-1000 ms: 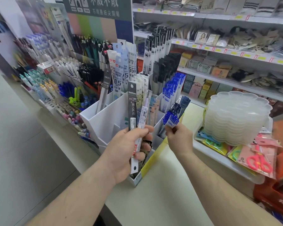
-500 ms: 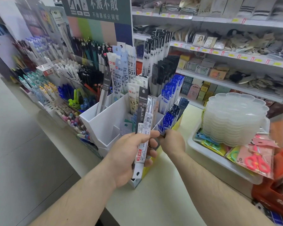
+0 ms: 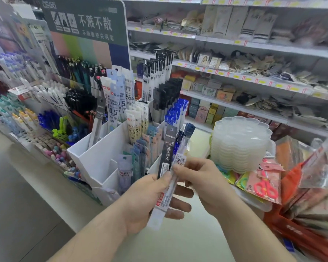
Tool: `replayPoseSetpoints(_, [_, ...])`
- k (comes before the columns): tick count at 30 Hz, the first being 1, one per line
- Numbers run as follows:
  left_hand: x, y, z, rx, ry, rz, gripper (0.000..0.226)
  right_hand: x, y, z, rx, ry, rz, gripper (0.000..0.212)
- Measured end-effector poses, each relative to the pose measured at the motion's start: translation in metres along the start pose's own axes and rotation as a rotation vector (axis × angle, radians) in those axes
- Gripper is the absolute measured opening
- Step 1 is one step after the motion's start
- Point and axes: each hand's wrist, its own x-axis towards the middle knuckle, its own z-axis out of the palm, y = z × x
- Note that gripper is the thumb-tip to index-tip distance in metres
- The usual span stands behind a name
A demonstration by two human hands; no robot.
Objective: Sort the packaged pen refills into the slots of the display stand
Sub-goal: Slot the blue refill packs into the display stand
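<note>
A white display stand [image 3: 104,154] with several slots stands on the counter, many slots filled with upright refill packs. My left hand [image 3: 150,201] grips a small bundle of refill packs: a black pack [image 3: 167,148] and a clear white pack [image 3: 166,197]. My right hand [image 3: 203,178] has come in beside it and pinches the clear white pack near its middle. Both hands are in front of the stand's lower right slots, which they partly hide.
A stack of clear plastic trays [image 3: 240,146] sits right of the stand, above packaged scissors [image 3: 265,188]. A pen display [image 3: 45,110] fills the left. Shop shelves [image 3: 235,76] run behind. An orange bag [image 3: 301,233] lies at the lower right.
My right hand has left the blue packs in the stand's right slot and moved left to the bundle in my left hand, taking hold of the clear pack.
</note>
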Motion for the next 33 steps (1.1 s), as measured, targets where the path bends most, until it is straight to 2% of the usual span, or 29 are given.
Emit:
replayPoseSetpoints(2, [0.004, -0.002, -0.001, 0.047, 0.097, 0.014, 0.038, -0.005, -0.001, -0.013, 0.135, 0.148, -0.024, 0.012])
replayPoseSetpoints(5, [0.01, -0.001, -0.001, 0.143, 0.285, 0.176, 0.032, -0.014, -0.002, -0.039, 0.37, 0.333, -0.098, 0.025])
replayPoseSetpoints(8, [0.012, 0.005, 0.001, 0.179, 0.384, 0.261, 0.034, -0.026, 0.0, -0.048, 0.352, 0.412, -0.183, 0.019])
replayPoseSetpoints(10, [0.012, 0.008, 0.001, 0.117, 0.367, 0.232, 0.044, -0.029, 0.004, -0.045, 0.243, 0.419, -0.225, 0.013])
replayPoseSetpoints(12, [0.013, 0.008, 0.001, 0.08, 0.345, 0.189, 0.05, -0.03, 0.012, -0.042, 0.143, 0.406, -0.231, 0.048])
replayPoseSetpoints(14, [0.014, 0.006, 0.0, 0.132, 0.346, 0.185, 0.039, -0.033, 0.014, -0.04, 0.057, 0.379, -0.229, 0.064])
replayPoseSetpoints(17, [0.013, 0.003, -0.004, 0.281, 0.346, 0.217, 0.018, -0.037, 0.014, -0.035, 0.046, 0.354, -0.267, 0.048])
replayPoseSetpoints(19, [0.011, 0.002, -0.005, 0.254, 0.322, 0.241, 0.008, -0.039, 0.014, -0.031, 0.064, 0.371, -0.295, 0.032])
replayPoseSetpoints(20, [0.01, 0.001, -0.004, 0.228, 0.314, 0.253, 0.009, -0.039, 0.014, -0.028, 0.076, 0.38, -0.302, 0.031])
replayPoseSetpoints(23, [0.005, 0.0, 0.002, 0.183, 0.318, 0.283, 0.006, -0.038, 0.015, -0.016, 0.108, 0.373, -0.322, 0.042])
replayPoseSetpoints(26, [0.003, -0.001, 0.008, 0.156, 0.313, 0.294, 0.008, -0.034, 0.015, -0.001, 0.165, 0.316, -0.307, 0.032])
replayPoseSetpoints(30, [0.001, -0.004, 0.006, 0.187, 0.326, 0.339, 0.013, -0.028, 0.018, 0.012, 0.182, 0.288, -0.336, 0.038])
replayPoseSetpoints(33, [-0.005, -0.003, 0.001, 0.2, 0.335, 0.385, 0.012, -0.023, 0.016, 0.022, 0.199, 0.33, -0.349, 0.043])
